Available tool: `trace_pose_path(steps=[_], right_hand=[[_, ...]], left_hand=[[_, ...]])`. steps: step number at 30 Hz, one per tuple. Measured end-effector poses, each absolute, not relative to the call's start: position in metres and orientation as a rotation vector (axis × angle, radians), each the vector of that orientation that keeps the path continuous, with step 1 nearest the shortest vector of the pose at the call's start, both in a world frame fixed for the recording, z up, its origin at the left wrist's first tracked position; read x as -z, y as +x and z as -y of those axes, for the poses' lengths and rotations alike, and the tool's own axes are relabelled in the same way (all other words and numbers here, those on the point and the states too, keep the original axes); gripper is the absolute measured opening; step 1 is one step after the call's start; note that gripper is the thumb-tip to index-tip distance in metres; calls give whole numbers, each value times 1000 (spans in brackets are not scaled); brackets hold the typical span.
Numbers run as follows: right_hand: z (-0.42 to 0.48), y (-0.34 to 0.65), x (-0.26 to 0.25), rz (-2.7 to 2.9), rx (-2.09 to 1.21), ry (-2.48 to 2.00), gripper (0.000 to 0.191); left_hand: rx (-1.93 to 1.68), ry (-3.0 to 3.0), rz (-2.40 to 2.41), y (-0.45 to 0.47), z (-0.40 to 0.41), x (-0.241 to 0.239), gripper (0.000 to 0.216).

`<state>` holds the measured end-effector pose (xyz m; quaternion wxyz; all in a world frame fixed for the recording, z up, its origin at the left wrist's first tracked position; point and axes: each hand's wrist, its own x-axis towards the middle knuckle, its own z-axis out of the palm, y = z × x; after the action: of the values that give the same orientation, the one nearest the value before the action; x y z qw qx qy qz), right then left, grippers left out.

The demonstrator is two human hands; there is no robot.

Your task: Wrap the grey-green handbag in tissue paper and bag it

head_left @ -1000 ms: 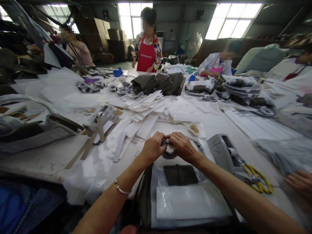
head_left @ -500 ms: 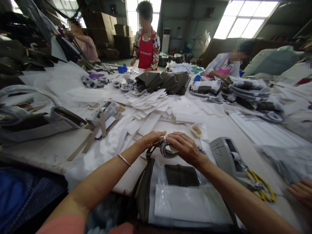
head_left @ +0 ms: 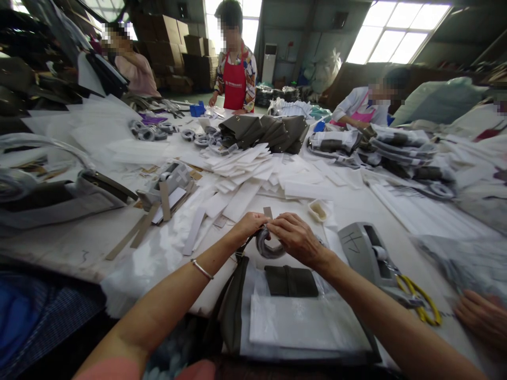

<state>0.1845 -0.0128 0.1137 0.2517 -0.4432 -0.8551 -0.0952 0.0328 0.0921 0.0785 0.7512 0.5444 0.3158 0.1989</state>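
Note:
My left hand (head_left: 250, 226) and my right hand (head_left: 293, 236) meet at the top of a grey plastic-wrapped ring-shaped handle (head_left: 270, 249), both with fingers closed. The fingertips hide exactly what is pinched there. A narrow brown card strip (head_left: 268, 212) sticks up between the hands. Below the ring lies a dark olive bag (head_left: 233, 314), its front covered with clear plastic and white sheeting. A dark olive rolled piece (head_left: 291, 281) and a white sheet (head_left: 293, 322) show on that front.
Right of the bag are a grey tape dispenser (head_left: 362, 253), yellow-handled scissors (head_left: 422, 301) and another person's hand (head_left: 481, 316). White sheets (head_left: 245, 174), card strips (head_left: 137, 232), a second dispenser (head_left: 170, 179) and olive pieces (head_left: 263, 132) cover the table. Several people work around it.
The card strip now points up between the fingertips; before, it lay lower, by my right fingers. More of the ring shows. My left fingers have drawn in against the right ones.

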Motion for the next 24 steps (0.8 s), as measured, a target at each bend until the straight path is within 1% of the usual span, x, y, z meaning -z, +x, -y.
trace_pose_path(steps=[2, 4, 6, 8, 12, 15, 16, 18, 20, 24], right_hand=[[10, 183, -114, 2277, 167, -1284, 22], [7, 181, -116, 2126, 4, -1367, 15], [3, 179, -118, 1920, -225, -1446, 9], [0, 179, -119, 1722, -466, -1522, 9], [-3, 178, -115, 1426, -735, -1581, 21], [-2, 180, -111, 1228, -925, -1498, 37], [0, 181, -109, 1174, -1014, -1465, 38], [3, 182, -108, 1120, -1161, -1426, 35], [6, 181, -107, 1147, -1185, -1444, 28], [12, 177, -103, 1336, -862, -1575, 16]], left_hand=[[-460, 1228, -694, 33, -90, -77, 27], [-495, 1279, -703, 32, -87, -78, 30], [-533, 1338, -713, 30, -85, -81, 32], [-570, 1393, -716, 27, -83, -86, 31], [-622, 1472, -702, 20, -79, -94, 24], [-599, 1503, -661, 13, -72, -98, 26], [-578, 1529, -636, 11, -69, -98, 27], [-534, 1609, -602, 7, -62, -99, 28], [-510, 1685, -614, 5, -56, -99, 28], [-573, 1647, -695, 10, -56, -90, 25]])
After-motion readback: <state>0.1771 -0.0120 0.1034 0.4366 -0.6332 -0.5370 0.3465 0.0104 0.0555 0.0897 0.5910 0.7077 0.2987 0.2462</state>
